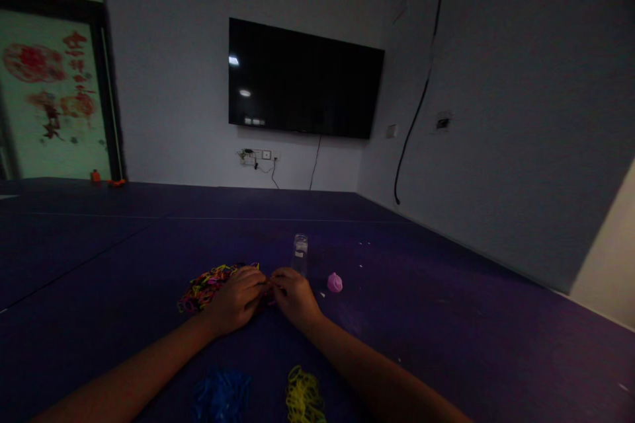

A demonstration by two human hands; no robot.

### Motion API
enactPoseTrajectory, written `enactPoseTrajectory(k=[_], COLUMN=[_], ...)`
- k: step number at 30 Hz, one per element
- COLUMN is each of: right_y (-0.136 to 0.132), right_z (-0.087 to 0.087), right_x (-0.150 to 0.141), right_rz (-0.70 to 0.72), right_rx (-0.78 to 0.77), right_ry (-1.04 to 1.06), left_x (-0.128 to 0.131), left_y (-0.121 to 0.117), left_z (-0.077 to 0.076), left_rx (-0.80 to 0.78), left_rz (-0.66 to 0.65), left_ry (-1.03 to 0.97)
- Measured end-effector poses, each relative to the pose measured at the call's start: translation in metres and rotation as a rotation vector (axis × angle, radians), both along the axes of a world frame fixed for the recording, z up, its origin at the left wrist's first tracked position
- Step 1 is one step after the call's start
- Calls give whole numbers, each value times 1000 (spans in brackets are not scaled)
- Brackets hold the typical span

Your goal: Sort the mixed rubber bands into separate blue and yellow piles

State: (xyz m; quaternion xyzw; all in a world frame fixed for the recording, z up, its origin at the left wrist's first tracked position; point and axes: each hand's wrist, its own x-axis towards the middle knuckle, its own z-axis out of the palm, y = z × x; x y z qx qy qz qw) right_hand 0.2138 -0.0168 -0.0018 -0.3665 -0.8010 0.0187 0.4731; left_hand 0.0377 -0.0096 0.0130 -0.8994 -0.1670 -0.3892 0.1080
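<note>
Both my hands rest on a dark purple table (446,317), fingertips meeting in a pinch. My left hand (237,297) lies at the near edge of a mixed heap of coloured rubber bands (203,285). My right hand (295,296) is curled beside it, fingers closed; what the fingers pinch between them is too small to make out. A small clear bottle (300,253) stands just beyond my right hand. A pink cap-like lump (335,283) lies to its right. Nearer me lie a blue pile of bands (221,395) and a yellow pile of bands (304,398).
The room is dim. A black wall screen (302,79) hangs on the far wall with sockets and cables below it. A wall runs along the table's right side. A decorated door or window (49,92) stands at the far left.
</note>
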Motion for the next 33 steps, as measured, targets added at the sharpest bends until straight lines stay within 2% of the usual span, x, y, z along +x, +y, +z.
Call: enactPoseTrajectory(k=[12, 15, 17, 20, 23, 25, 27, 29, 33], right_y=[2, 4, 5, 4, -1, -9, -18, -27, -39], right_z=[-3, -2, 2, 17, 42, 58, 72, 80, 85], right_x=[1, -1, -2, 4, 17, 25, 30, 29, 20], right_rz=[83, 83, 92, 138, 272, 403, 482, 474, 476], right_rx=[-13, -72, -181, -430, -805, -1090, -1301, -1425, -1516], right_ry=[37, 60, 73, 29, -88, -268, -437, -535, -615], left_x=[-1, -1, -2, -3, -5, -5, -6, -6, -8], left_y=[-4, -4, -4, -4, -3, -2, 0, 3, 12], left_z=[2, 2, 1, 2, 3, 4, 4, 4, 2], left_rx=[26, 40, 56, 76, 56, 19, -19, -46, -86], left_rz=[-2, 21, 48, 102, 165, 202, 244, 304, 421], left_ry=[-25, -62, -96, -132, -148, -163, -193, -241, -343])
